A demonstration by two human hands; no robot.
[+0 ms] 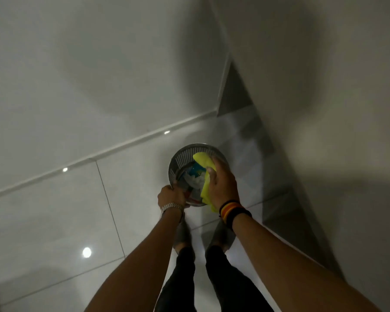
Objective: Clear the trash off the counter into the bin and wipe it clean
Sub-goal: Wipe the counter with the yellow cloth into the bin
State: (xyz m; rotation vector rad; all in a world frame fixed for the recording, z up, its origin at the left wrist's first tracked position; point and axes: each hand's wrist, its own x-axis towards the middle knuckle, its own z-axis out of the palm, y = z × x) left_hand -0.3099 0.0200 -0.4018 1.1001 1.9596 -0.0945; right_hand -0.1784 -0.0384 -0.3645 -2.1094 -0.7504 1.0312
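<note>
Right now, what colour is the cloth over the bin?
Bright yellow cloth, held in the right hand; seen from the head camera.

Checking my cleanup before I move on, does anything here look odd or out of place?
Only the yellow cloth: your right hand holds it over the open bin, above the trash inside. Left hand grips the rim. No spill on the floor.

head view | steep downward over both forearms | bin [182, 158] near, floor [54, 221] below | dim, slightly blurred
</note>
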